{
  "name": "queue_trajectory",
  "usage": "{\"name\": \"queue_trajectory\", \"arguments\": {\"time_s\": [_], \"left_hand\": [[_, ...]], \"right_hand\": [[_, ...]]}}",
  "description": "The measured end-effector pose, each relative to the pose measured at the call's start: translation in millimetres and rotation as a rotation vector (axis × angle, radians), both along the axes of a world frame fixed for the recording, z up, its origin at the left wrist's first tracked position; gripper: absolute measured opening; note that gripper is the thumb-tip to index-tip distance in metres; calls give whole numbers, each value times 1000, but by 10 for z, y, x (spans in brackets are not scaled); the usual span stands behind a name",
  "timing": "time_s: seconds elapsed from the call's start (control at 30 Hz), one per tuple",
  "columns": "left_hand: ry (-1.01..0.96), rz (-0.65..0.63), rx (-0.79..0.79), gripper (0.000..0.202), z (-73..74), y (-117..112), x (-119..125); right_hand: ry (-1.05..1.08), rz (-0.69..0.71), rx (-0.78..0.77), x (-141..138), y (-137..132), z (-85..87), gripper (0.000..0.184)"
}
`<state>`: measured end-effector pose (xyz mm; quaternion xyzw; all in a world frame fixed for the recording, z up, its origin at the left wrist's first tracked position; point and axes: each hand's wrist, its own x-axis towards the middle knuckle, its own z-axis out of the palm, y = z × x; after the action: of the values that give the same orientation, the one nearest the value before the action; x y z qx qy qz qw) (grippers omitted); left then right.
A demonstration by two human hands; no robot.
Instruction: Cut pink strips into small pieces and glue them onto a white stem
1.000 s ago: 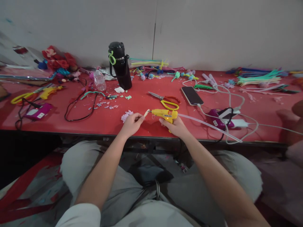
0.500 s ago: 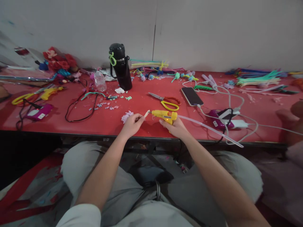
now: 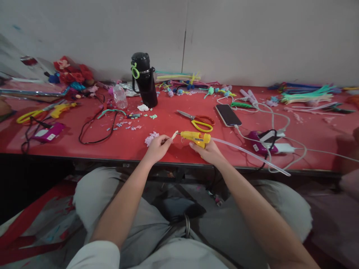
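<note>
My right hand [image 3: 209, 151] grips a yellow glue gun [image 3: 195, 137] near the front edge of the red table [image 3: 168, 123]. A long clear glue stick [image 3: 249, 154] trails out of its back to the right. The gun's nozzle points left, almost touching a small pale piece [image 3: 174, 135] pinched in my left hand [image 3: 157, 147]. A small pale pink fluffy piece [image 3: 150, 138] lies on the table just left of my left hand.
Yellow-handled scissors [image 3: 198, 121] and a phone [image 3: 228, 114] lie behind the gun. A black flask [image 3: 145, 79] stands further back. White cables and a purple plug block [image 3: 263, 140] sit at the right. Pipe cleaners [image 3: 305, 93] line the wall; a black cord [image 3: 97, 125] and second glue gun [image 3: 60, 109] lie left.
Both hands hold almost the same pose; the view has shifted slightly, and the gun's nozzle stays at the small piece.
</note>
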<state>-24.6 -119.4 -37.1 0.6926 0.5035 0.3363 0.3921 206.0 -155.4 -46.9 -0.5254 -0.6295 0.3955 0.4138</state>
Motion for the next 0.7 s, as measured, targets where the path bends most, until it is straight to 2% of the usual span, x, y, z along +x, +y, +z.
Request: {"name": "queue_trajectory", "arguments": {"time_s": [0.7], "left_hand": [[-1, 4, -1, 27, -19, 8, 6]], "right_hand": [[8, -3, 37, -7, 8, -7, 45]]}}
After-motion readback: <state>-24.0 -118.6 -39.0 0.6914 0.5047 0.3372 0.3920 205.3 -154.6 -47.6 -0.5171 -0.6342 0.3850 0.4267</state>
